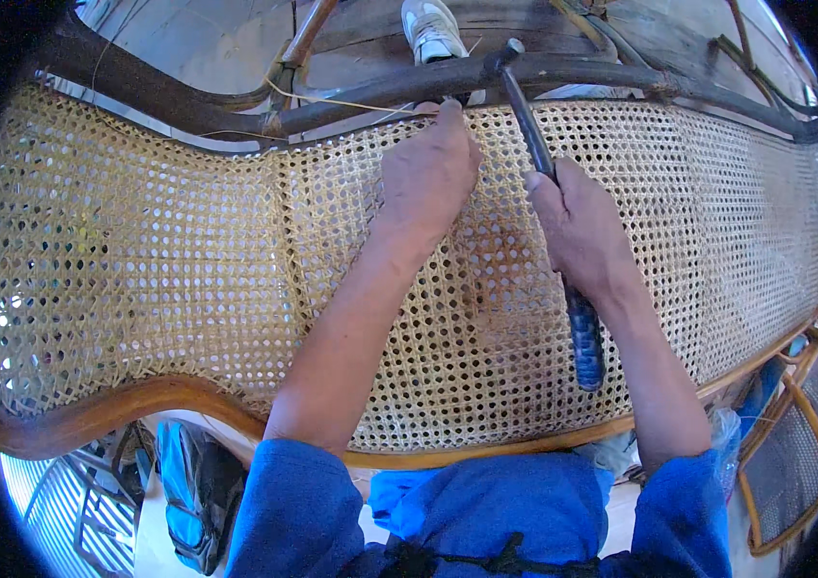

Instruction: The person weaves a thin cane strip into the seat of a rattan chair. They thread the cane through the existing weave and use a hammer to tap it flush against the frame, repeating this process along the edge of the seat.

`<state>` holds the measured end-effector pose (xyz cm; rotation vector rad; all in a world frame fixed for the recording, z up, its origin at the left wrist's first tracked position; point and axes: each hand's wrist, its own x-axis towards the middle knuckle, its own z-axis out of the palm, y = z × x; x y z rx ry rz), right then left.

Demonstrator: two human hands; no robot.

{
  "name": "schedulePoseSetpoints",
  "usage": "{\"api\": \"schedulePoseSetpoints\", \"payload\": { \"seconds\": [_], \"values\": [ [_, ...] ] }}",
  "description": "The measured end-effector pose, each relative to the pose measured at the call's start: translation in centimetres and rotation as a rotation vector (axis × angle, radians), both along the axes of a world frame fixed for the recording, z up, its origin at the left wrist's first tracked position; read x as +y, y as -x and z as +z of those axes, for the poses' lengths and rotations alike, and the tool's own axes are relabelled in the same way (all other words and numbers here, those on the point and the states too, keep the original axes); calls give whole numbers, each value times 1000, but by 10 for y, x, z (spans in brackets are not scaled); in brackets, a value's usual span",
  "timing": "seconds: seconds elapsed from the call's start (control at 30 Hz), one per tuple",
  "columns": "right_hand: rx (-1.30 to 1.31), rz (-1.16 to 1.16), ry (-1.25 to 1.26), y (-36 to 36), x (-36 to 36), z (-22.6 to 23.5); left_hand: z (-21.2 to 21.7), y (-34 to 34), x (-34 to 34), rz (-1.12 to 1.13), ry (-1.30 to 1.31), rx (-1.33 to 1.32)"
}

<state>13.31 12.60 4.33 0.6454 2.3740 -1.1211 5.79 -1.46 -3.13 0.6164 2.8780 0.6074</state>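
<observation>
A long panel of woven cane webbing stretches across the view in front of me, edged by a dark wooden rail on its far side. My left hand is closed in a pinch at that rail; its fingertips are partly hidden. A thin pale cane strand runs from the left along the rail to those fingers. Wrapped round the handle of a hammer, my right hand is just to the right. The hammer's metal head is raised over the rail, and its blue grip end points toward me.
A brown curved wooden rail borders the panel's near side. A white shoe is on the floor beyond the dark rail. A black and blue bag lies at lower left. Another cane-filled frame leans at lower right.
</observation>
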Motion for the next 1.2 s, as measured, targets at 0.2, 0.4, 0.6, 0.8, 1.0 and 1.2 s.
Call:
{"api": "schedulePoseSetpoints", "payload": {
  "seconds": [0.2,0.4,0.6,0.8,1.0,1.2],
  "values": [
    [-16,43,29,-1,5,-19,0,2,4,33,14,-9],
    [-40,66,-54,0,0,-13,-5,-2,2,64,-27,36],
    [42,0,36,1,1,-12,4,-2,4,84,-19,-43],
    [-18,79,28,6,5,-17,1,-1,4,124,-32,-53],
    [-36,117,-4,5,3,-13,4,-1,7,139,9,-92],
    [-35,124,35,4,1,-7,2,-1,5,112,-2,-25]
  ]
}}
